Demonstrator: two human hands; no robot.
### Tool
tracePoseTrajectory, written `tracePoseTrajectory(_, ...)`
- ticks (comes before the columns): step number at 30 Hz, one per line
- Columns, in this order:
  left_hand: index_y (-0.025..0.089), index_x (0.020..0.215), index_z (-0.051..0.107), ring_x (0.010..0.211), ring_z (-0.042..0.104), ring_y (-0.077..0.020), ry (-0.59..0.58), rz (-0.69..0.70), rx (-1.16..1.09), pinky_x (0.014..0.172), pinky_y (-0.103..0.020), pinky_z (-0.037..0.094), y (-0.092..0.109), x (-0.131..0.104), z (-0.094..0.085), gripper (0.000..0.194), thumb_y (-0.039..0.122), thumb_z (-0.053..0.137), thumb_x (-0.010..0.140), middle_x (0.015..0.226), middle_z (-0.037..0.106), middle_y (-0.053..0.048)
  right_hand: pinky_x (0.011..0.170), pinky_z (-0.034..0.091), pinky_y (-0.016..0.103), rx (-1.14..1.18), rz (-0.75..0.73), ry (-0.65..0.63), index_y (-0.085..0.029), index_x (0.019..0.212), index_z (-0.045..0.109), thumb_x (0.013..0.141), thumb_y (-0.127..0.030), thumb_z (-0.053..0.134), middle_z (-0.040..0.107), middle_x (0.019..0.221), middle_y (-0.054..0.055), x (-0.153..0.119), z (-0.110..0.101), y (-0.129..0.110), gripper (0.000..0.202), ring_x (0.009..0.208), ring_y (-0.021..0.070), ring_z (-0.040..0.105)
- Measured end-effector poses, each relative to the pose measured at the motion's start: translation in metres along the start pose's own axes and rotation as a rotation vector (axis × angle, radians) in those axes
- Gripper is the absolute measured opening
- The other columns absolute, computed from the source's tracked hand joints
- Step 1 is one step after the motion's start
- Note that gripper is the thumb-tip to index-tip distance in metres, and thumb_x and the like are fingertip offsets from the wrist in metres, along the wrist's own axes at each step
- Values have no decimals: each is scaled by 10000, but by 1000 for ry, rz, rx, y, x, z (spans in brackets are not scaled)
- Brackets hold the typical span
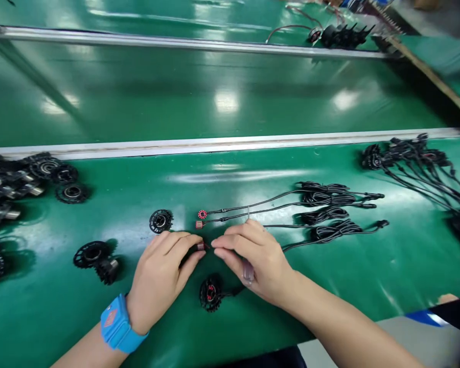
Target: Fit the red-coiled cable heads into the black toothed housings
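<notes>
No legible text, brand or number. Blue wristband (pixel 122 327) bears a small reddish mark (pixel 110 318); its content is unreadable.

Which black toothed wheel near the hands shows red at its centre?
The lowest wheel in view, with a dark cable leading off it; the lone wheel beyond the left hand shows no red.

We distinguish a metal rail (pixel 199 43) across the upper view, a white strip (pixel 214 144) below it, a glossy green surface (pixel 145 97) with bright reflections between them, and, upper right, a wooden edge (pixel 433 76).
</notes>
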State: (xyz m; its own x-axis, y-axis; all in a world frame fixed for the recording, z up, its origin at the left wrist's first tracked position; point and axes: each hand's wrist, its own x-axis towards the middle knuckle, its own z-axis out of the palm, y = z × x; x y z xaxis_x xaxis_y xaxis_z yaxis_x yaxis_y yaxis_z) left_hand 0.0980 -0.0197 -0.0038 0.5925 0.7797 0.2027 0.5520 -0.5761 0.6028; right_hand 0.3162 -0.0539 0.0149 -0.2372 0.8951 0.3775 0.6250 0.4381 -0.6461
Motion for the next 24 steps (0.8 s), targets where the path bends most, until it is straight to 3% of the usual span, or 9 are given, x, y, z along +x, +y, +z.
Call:
tracePoseTrajectory(6,222,1093,661,913,695,-189,87,65,-183,815,-350,550,8,-1,-5,146,199,704,955,994,756,-19,725,473,322,149,19,-67,-183,1159,669,1010,-154,554,749,966,52,1,-2,3,190,824,152,669)
tracePoseTrajectory(13,205,1070,669,898,720,-182,156,96,-243,779,-326,580,12,-2,-5,212,133,765,895,969,770,-13,706,441,289,212,43,-105,-176,1052,640,1013,-176,571,718,841,2,-2,-3,-2,79,682,110,596)
tracePoseTrajectory(21,214,1029,672,763,658,-146,44,-143,-545,690,-272,565,14,-8,-7,124,253,737,930,880,710,-18,701,348,320,174,24,-64,-177,990,590,989,-106,524,731,976,41,-4,-7,-13,97,798,152,627)
tracePoseTrajectory(23,228,1039,680,724,637,-125,-8,-216,-630,667,-239,541,14,-10,-7,124,283,727,939,847,692,4,709,337,321,158,27,-62,-177,1043,606,1020,-230,560,736,985,35,-4,-8,-13,74,764,143,589)
tracePoseTrajectory(24,236,1040,683,712,629,-115,-38,-255,-661,657,-221,527,13,-10,-7,121,297,722,943,831,686,17,713,334,321,145,23,-64,-177,1094,614,1019,-315,591,737,976,28,-5,-9,-12,159,751,143,568)
